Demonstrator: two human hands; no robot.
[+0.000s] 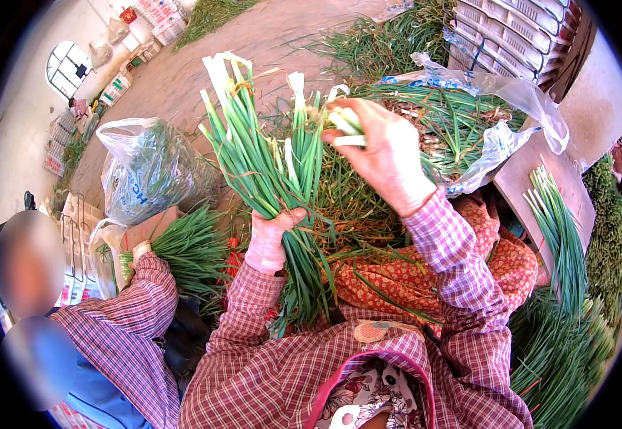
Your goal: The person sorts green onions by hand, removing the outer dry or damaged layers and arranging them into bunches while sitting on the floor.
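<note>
My left hand (273, 239) is closed round the middle of a bunch of Chinese chives (253, 164). The white ends point up and away, and the green leaves hang below my wrist. My right hand (382, 146) is raised just right of the bunch, fingers bent and pressed on a few pale stalk ends (348, 127). Some dry, brownish skins cling near those fingertips. Whether these stalks are apart from the main bunch cannot be told. Beneath both hands, a red patterned cloth (397, 286) covers my lap, with loose leaves on it.
A neat chive bundle (557, 222) lies on a board (532, 189) at right, above more piled chives (561, 365). An open plastic bag (500, 139) of chives is ahead; a filled bag (157, 171) stands left. Stacked crates (515, 36) rise behind. A co-worker's hand (141, 250) touches chives at left.
</note>
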